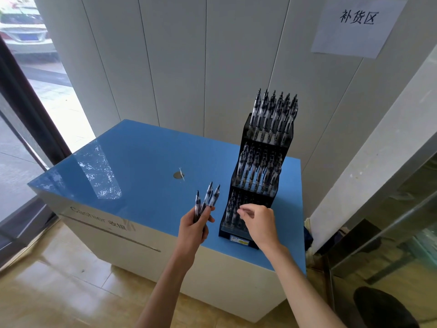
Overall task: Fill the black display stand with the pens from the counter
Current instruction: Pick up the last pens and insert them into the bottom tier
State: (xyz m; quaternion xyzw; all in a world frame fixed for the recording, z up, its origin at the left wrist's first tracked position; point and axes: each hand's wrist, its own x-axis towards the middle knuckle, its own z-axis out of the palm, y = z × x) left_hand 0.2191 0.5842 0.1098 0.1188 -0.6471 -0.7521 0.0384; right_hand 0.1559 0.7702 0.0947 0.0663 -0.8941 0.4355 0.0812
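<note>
**Pens in the left hand, right hand at the bottom tier**

The left hand (194, 229) is raised above the front edge of the blue counter (142, 162), its fingers curled round the lower ends of a small bunch of pens (208, 200). The thumb lies across the barrels and the other fingers wrap in from behind, so the grip is closed tight on the bunch. The pens fan upward and slightly apart, clip ends on top — one leans left of the others.

The right hand (259, 224) is in front of the lowest tier of the black display stand (260, 166), which stands on the right part of the counter close to the white panelled wall (189, 55). Its thumb and forefinger are drawn together at the tips, right at the tops of the pens already standing in that tier; the remaining fingers are loosely curled behind. Whether the pinch closes on a pen cannot be told, since the fingertips blur into the dark pen tops.

The top and middle tiers of the stand are packed with upright pens; the bottom tier holds several on its left side, while its right side is hidden by the hand.

A small round metal fitting (178, 175) sits in the counter top, left of the stand. A paper sign (354, 24) hangs on the wall above.
</note>
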